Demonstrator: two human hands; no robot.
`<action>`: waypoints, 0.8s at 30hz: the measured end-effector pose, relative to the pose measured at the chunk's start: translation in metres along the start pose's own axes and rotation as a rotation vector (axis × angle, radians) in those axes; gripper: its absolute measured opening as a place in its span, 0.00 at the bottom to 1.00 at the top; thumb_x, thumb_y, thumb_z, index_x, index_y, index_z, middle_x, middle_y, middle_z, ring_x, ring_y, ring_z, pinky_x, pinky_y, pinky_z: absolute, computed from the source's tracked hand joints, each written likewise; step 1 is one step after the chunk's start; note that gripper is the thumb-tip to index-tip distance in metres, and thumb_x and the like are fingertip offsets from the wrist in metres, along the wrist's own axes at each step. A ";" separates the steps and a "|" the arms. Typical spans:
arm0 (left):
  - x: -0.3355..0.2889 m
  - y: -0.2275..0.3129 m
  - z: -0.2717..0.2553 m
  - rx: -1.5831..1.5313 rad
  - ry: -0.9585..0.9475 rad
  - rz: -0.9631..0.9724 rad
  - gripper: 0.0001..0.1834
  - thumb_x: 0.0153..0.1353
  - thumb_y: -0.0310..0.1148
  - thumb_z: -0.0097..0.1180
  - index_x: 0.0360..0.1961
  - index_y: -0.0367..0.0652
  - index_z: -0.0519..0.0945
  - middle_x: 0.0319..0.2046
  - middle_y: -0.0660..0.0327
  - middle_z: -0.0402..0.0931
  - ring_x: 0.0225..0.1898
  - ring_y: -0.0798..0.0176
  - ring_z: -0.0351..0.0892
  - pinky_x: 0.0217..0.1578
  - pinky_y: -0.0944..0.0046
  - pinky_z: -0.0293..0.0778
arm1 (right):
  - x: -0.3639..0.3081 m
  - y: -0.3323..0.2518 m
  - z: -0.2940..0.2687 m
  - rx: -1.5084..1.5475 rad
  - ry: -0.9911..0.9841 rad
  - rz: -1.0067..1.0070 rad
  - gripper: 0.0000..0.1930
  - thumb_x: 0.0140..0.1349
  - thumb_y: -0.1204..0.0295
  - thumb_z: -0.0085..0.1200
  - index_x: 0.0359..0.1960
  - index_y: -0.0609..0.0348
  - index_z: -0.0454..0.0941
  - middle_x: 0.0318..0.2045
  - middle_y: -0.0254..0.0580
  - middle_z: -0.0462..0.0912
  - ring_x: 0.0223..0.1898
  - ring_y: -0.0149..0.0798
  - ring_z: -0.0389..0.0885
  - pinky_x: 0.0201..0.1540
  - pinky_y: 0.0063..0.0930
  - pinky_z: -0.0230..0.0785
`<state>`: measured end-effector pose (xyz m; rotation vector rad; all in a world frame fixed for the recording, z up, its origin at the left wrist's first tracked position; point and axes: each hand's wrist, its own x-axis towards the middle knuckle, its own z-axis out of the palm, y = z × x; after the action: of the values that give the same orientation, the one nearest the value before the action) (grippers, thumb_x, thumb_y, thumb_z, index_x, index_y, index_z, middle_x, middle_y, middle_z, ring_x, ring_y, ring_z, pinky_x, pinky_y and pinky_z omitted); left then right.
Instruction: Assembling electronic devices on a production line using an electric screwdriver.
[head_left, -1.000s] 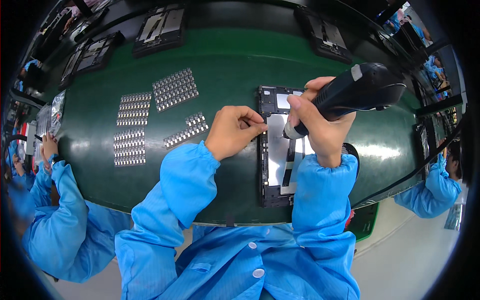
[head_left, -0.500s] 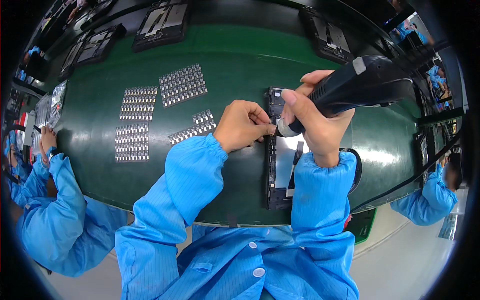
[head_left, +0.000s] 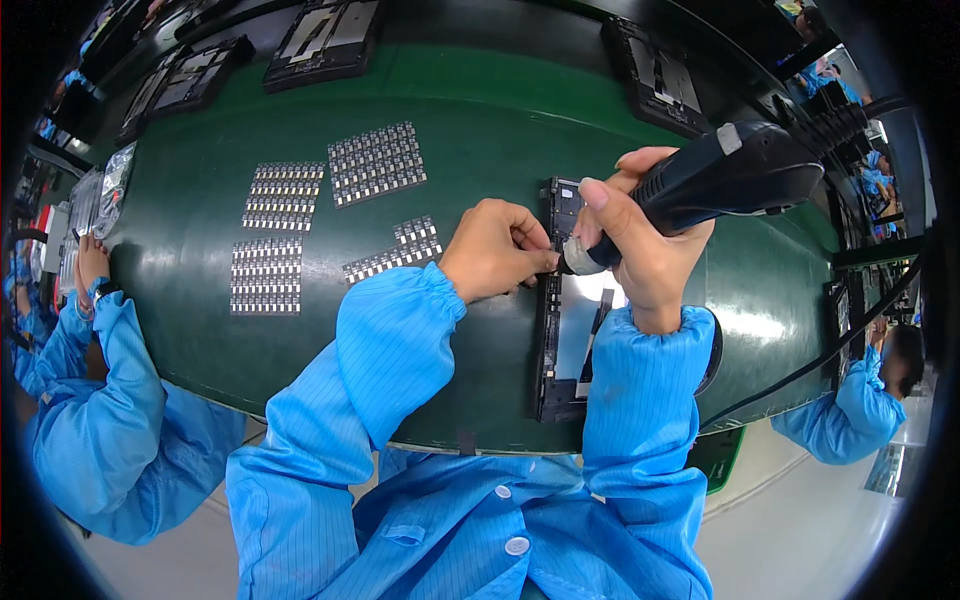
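Nearest, two bright blue, finely striped sleeves (head_left: 645, 400) reach over the near edge of the dark green tabletop (head_left: 470, 380). Just beyond that edge, a flat, rectangular black device housing with silvery inner panels (head_left: 550, 375) lies right of the middle, partly covered by the right sleeve and hand. At its left rim the bare left hand (head_left: 492, 250) has thumb and forefinger drawn together — whether they pinch a small part I cannot tell. The bare right hand (head_left: 655, 250) has its fingers wrapped around a bulky black handheld tool with a pale grey nose (head_left: 740, 175); its dark tip points down at the rim, right beside the left fingertips, the contact itself hidden. The step in hand looks like working the tool at one spot on this rim while the left fingers steady or place something there; the next move probably calls for a still left hand and a well-aligned tip, clear of the fingertips. Farther left lie four flat sheets of small black-and-silver parts (head_left: 378, 163) — one visibly smaller and stepped in outline. Farthest, similar black housings (head_left: 322, 42) rest along the back.
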<state>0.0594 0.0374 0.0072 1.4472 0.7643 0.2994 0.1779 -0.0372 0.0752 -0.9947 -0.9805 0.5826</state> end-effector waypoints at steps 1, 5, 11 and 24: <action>0.000 0.000 0.000 0.001 0.000 -0.001 0.06 0.48 0.25 0.64 0.24 0.34 0.79 0.21 0.59 0.80 0.20 0.70 0.79 0.15 0.71 0.71 | 0.000 0.000 0.000 0.000 -0.002 0.002 0.13 0.47 0.85 0.62 0.34 0.69 0.72 0.18 0.40 0.79 0.18 0.27 0.76 0.22 0.19 0.67; -0.001 0.002 0.000 -0.001 0.000 -0.007 0.06 0.48 0.25 0.64 0.24 0.33 0.79 0.21 0.58 0.80 0.20 0.70 0.79 0.15 0.71 0.71 | 0.000 -0.001 0.001 0.004 -0.004 0.031 0.13 0.47 0.85 0.62 0.34 0.69 0.72 0.19 0.40 0.79 0.18 0.27 0.76 0.23 0.19 0.67; -0.001 0.001 -0.002 0.002 -0.002 -0.012 0.06 0.48 0.24 0.64 0.25 0.33 0.78 0.21 0.57 0.80 0.21 0.69 0.80 0.15 0.71 0.72 | -0.008 0.003 0.005 -0.051 -0.002 0.018 0.13 0.46 0.85 0.64 0.33 0.67 0.73 0.21 0.39 0.79 0.22 0.27 0.76 0.25 0.19 0.69; -0.001 -0.006 0.001 0.037 0.019 0.048 0.07 0.49 0.24 0.64 0.27 0.32 0.78 0.22 0.57 0.79 0.21 0.69 0.80 0.19 0.70 0.74 | -0.008 -0.005 0.003 -0.062 -0.002 0.022 0.16 0.47 0.85 0.60 0.37 0.63 0.70 0.19 0.40 0.76 0.17 0.30 0.74 0.22 0.23 0.68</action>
<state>0.0578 0.0348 0.0018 1.5012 0.7551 0.3381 0.1712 -0.0443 0.0774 -1.0617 -0.9958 0.5744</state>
